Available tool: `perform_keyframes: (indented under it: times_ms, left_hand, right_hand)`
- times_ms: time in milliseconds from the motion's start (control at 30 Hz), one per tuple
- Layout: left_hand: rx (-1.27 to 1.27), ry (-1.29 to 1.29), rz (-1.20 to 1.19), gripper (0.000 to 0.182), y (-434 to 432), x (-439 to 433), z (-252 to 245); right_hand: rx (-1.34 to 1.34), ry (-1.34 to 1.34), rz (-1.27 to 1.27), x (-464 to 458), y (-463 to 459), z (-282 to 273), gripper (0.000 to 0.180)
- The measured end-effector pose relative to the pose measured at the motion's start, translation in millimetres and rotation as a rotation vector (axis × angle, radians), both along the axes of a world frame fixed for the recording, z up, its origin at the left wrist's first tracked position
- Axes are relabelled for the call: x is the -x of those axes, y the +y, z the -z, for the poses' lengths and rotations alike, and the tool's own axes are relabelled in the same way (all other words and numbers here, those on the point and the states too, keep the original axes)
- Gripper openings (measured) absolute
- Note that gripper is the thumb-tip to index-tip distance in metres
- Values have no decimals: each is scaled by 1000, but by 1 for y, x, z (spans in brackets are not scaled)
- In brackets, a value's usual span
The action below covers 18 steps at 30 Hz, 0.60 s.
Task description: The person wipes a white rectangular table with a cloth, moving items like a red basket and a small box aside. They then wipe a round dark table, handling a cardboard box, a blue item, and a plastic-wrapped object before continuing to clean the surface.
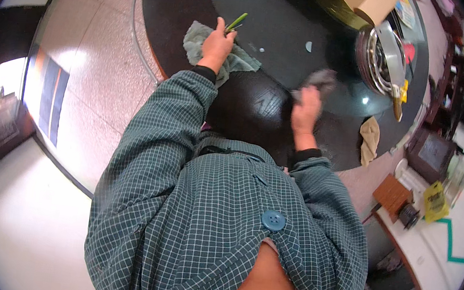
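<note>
A round dark table (pixel 253 104) stands before me. My left hand (pixel 218 49) is at its left side, with thin green stalks (pixel 237 22) sticking out between thumb and fingers. Under and around that hand lies a crumpled grey-green cloth (pixel 243 60); whether the fingers also grip it I cannot tell. My right hand (pixel 307 108) presses a bunched grey cloth (pixel 323 80) on the tabletop, both blurred. Between the hands are a small white bit (pixel 261 50) and a pale half-round piece (pixel 308 46). Wet streaks shine on the dark surface near me.
At the right, a knife (pixel 389 47) lies across stacked metal bowls (pixel 360 56), its handle jutting towards me. A cardboard box (pixel 366 3) is behind them. A tan cloth (pixel 369 141) lies near the right edge. A curved metal rail (pixel 135 35) stands left of the table.
</note>
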<state>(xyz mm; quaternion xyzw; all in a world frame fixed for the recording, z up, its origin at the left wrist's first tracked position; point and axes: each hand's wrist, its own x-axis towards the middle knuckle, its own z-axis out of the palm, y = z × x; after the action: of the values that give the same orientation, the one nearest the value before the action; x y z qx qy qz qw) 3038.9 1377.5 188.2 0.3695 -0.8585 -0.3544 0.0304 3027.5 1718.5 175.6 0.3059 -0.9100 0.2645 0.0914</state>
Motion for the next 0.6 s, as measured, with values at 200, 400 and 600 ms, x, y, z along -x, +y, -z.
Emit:
perform_keyframes:
  times_ms: [200, 400, 600]
  left_hand:
    - [-114, 101, -9, 67, -11, -11, -4]
    - [-132, 39, 34, 72, -11, -83, -13]
    - [-213, -184, 97, 84, 16, -117, -23]
  right_hand:
    - [50, -166, -326, 17, -82, 2, 49]
    - [-1, -210, 201, 142, -106, 7, 34]
    - [25, 50, -573, 95, -245, 18, 46]
